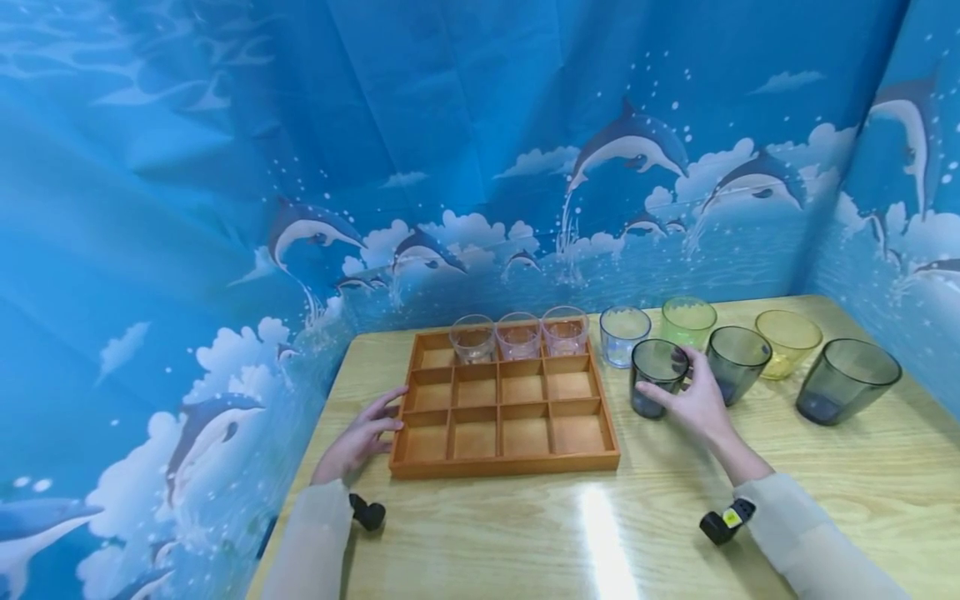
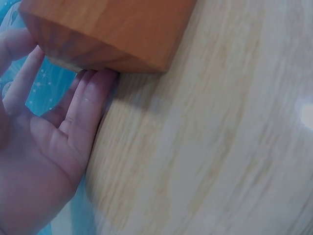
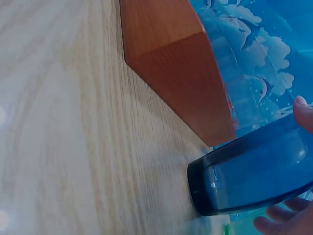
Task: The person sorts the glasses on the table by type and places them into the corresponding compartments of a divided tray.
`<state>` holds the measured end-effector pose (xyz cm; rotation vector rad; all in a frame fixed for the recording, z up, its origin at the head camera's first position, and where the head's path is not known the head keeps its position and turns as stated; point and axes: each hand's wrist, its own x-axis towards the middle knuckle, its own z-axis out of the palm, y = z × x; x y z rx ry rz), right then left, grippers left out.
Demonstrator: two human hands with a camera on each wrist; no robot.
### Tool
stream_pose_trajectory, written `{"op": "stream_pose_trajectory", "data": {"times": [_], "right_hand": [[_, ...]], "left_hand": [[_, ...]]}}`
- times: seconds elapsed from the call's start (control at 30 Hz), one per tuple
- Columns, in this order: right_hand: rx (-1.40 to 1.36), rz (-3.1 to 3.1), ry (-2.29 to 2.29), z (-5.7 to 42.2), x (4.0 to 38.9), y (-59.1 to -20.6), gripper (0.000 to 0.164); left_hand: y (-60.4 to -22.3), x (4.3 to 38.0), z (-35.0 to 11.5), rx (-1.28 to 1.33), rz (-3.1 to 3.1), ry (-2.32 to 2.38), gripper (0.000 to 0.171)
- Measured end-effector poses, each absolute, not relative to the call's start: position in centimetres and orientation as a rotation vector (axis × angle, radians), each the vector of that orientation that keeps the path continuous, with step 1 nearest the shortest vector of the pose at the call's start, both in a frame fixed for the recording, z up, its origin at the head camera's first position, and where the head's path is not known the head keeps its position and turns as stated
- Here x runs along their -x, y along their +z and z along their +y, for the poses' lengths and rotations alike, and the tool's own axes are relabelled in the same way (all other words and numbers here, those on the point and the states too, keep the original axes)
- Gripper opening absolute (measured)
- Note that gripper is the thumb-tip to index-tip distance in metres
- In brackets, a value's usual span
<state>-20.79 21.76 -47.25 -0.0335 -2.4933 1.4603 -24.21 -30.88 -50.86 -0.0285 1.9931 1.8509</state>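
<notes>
A wooden box (image 1: 510, 466) divided into several compartments lies on the table, with three clear pinkish glasses (image 1: 519, 337) standing in its back row. My left hand (image 1: 365, 437) rests its fairly straight fingertips on the box's left side. In the left wrist view its fingers (image 2: 80, 105) touch the lower edge of the wood. My right hand (image 1: 703, 402) grips a dark grey glass (image 1: 651, 379) just right of the box, thumb on the near side and fingers behind. That glass (image 3: 254, 169) has its base close over the table beside the box corner in the right wrist view.
Behind the held glass stand a blue-rimmed glass (image 1: 624, 337) and a green glass (image 1: 687, 321). To its right are a second dark glass (image 1: 737, 367), a yellow glass (image 1: 787, 342) and a larger dark glass (image 1: 843, 383). A dolphin-print curtain (image 1: 480, 167) hangs behind the table.
</notes>
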Motion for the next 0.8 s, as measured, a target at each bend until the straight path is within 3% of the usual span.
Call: {"op": "stream_pose_trajectory", "data": {"times": [0.37,0.8], "right_hand": [[0.046,-2.366,1.573,21.8,21.6,-47.7,0.089],[0.085,-2.389,1.541,21.1,22.2,-47.9,0.093]], "left_hand": [[-50.5,24.1,-30.6,0.031,2.004,1.855,0.056],[-50.4,23.8,-30.5,0.024,1.993,1.867,0.059]]}}
